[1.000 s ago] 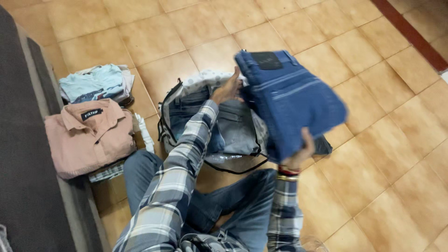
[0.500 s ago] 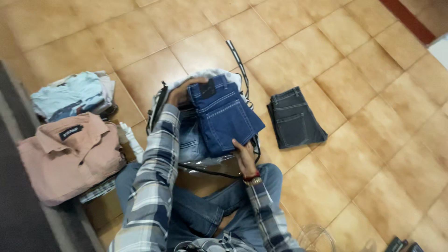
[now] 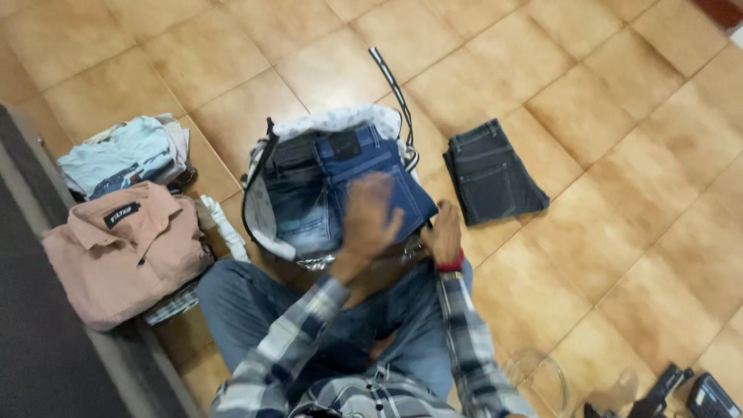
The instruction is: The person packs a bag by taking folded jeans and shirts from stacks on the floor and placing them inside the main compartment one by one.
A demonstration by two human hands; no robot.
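Folded blue jeans (image 3: 364, 166) lie on top of other denim inside an open bag (image 3: 263, 205) with black straps on the tiled floor in front of my legs. My left hand (image 3: 368, 220) hovers blurred over the jeans' near end, fingers spread, holding nothing. Beside it, my right hand (image 3: 443, 232), wearing a red band and a watch at the wrist, rests at the bag's near right edge by the jeans' corner; whether it grips anything is unclear.
Folded dark grey jeans (image 3: 491, 170) lie on the tiles right of the bag. A pink shirt (image 3: 128, 244) and a light blue folded top (image 3: 120, 151) sit in stacks at left by a dark sofa edge (image 3: 39, 340). Black objects (image 3: 693, 395) lie bottom right.
The blue jeans came down from the air into the bag. My left hand left their far end and moved back toward me; my right hand let go of the near end.
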